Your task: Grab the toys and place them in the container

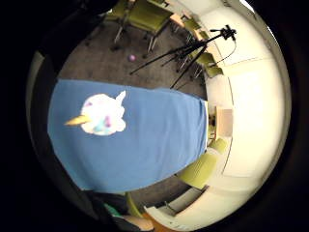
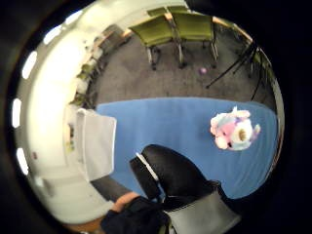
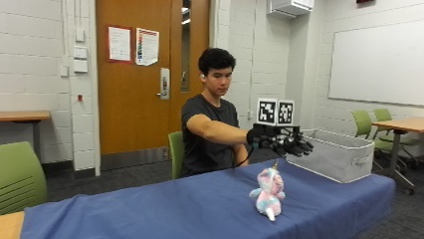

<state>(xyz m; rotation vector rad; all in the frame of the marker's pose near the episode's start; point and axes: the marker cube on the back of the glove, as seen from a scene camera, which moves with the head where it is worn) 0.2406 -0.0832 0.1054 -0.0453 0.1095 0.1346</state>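
Outside view: your gloved right hand [image 3: 283, 142] hovers with fingers spread and holding nothing, directly above the plush unicorn [image 3: 268, 191], which stands upright on the blue tablecloth [image 3: 165, 204]; the grey container [image 3: 334, 154] sits just beyond.

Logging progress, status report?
Gloved right hand open, holding nothing, above the table. Unicorn toy sits on blue cloth, untouched. Container beside it. Nothing between.

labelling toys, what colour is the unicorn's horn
Golden yellow; the horn on the unicorn shows best in the little finger side palm view.
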